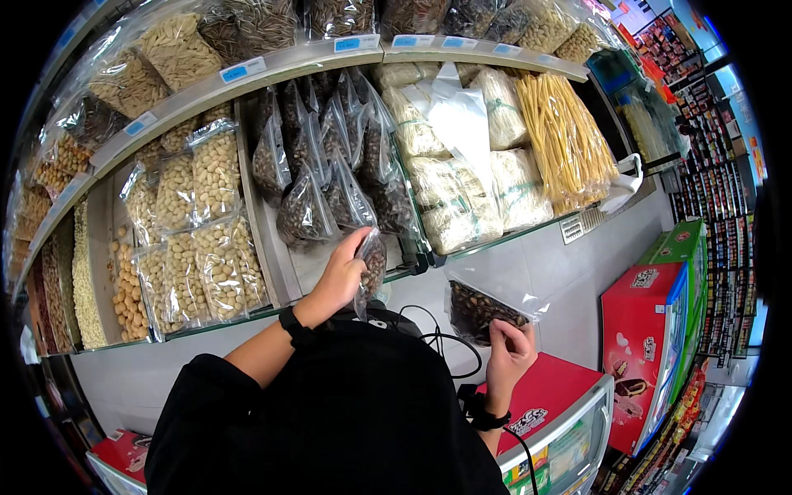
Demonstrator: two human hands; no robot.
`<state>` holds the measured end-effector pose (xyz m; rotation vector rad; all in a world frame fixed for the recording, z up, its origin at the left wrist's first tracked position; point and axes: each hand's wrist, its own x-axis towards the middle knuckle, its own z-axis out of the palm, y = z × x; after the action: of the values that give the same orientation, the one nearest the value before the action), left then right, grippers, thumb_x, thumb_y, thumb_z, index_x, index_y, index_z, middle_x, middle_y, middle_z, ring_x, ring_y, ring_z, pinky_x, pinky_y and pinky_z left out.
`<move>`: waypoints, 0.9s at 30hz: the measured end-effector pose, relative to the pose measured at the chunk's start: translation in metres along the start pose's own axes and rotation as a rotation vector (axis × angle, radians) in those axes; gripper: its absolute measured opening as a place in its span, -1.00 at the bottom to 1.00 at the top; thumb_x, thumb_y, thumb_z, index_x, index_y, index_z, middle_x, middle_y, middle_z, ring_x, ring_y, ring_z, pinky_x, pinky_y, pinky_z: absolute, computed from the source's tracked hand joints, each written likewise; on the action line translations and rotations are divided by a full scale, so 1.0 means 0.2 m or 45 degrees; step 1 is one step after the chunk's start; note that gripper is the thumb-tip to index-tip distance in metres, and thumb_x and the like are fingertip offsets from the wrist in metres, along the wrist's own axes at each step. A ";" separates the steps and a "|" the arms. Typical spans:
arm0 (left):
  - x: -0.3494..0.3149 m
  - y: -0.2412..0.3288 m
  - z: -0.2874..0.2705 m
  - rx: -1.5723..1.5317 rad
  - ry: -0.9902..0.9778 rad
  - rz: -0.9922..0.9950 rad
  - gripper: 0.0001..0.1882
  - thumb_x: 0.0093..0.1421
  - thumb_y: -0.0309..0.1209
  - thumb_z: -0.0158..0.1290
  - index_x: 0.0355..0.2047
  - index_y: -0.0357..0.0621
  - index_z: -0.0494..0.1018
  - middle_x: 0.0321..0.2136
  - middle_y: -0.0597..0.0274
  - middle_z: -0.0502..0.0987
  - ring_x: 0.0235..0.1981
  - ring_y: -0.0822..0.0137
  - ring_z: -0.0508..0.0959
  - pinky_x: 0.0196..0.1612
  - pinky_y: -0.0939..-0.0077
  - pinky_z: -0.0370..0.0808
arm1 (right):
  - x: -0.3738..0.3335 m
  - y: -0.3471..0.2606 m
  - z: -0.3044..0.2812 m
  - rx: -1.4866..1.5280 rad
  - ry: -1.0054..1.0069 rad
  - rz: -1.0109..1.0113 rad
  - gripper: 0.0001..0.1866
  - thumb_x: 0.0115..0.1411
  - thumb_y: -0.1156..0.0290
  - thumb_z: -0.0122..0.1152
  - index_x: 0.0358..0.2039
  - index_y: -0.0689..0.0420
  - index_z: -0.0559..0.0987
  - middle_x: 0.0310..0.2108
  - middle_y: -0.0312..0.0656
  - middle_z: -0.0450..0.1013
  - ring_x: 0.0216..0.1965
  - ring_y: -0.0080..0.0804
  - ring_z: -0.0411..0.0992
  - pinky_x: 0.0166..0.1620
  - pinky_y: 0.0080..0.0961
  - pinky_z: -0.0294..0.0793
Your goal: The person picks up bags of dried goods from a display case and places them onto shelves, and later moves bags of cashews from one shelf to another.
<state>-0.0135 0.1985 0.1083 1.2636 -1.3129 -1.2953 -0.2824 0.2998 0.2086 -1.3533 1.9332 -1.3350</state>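
Observation:
My left hand point(337, 282) is closed on the edge of a small clear bag of dark brown pieces point(373, 268), held upright at the front of the bin. Behind it, several similar bags point(309, 206) lean against one another in the same compartment. Lower right, my right hand point(511, 356) pinches the lower right edge of another clear bag of dark seed-like pieces point(477, 311). That bag hangs tilted over the floor, apart from the bins. What exactly the dark pieces are, I cannot tell.
Bags of pale round nuts point(210, 264) fill the compartment at left. To the right lie wrapped white noodle-like bundles point(450, 202) and long yellow sticks point(569, 140). A shelf edge with price tags point(355, 58) runs above. Red freezers point(569, 388) stand at right; a black cable point(450, 337) loops near me.

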 end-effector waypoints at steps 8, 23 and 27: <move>0.08 -0.01 -0.03 -0.260 -0.098 -0.502 -0.36 -0.02 -0.72 -0.23 0.14 -0.17 0.20 -0.10 0.17 0.40 -0.11 0.36 0.43 -0.20 0.48 0.47 | 0.03 -0.01 0.05 0.032 -0.041 -0.032 -0.90 -0.02 0.66 0.31 -0.43 0.23 0.64 -0.49 -0.29 0.35 -0.45 -0.57 0.31 -0.42 -0.70 0.24; 0.00 0.20 -0.10 0.073 -0.713 -0.400 -0.25 0.26 -0.16 -0.02 0.30 -0.23 -0.07 0.22 0.00 0.17 0.21 0.21 0.24 0.21 0.38 0.18 | 0.16 -0.45 0.10 -0.078 -0.417 -0.230 -0.71 0.02 0.66 0.20 -0.19 0.21 0.60 -0.30 -0.18 0.40 -0.28 -0.43 0.40 -0.25 -0.62 0.32; -0.17 0.35 -0.22 -0.199 -0.834 -0.480 -0.20 0.22 -0.11 0.05 0.32 -0.12 -0.08 0.15 0.04 0.27 0.06 0.28 0.38 0.03 0.42 0.38 | 0.12 -0.66 0.10 -0.074 -0.604 -0.337 -0.60 -0.08 0.65 0.22 -0.13 0.29 0.56 -0.20 -0.03 0.42 -0.15 -0.23 0.41 -0.07 -0.48 0.33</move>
<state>0.0277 0.2232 0.1831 1.0403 -1.4015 -2.1639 -0.2161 0.2607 0.3199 -1.8107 1.5213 -0.9515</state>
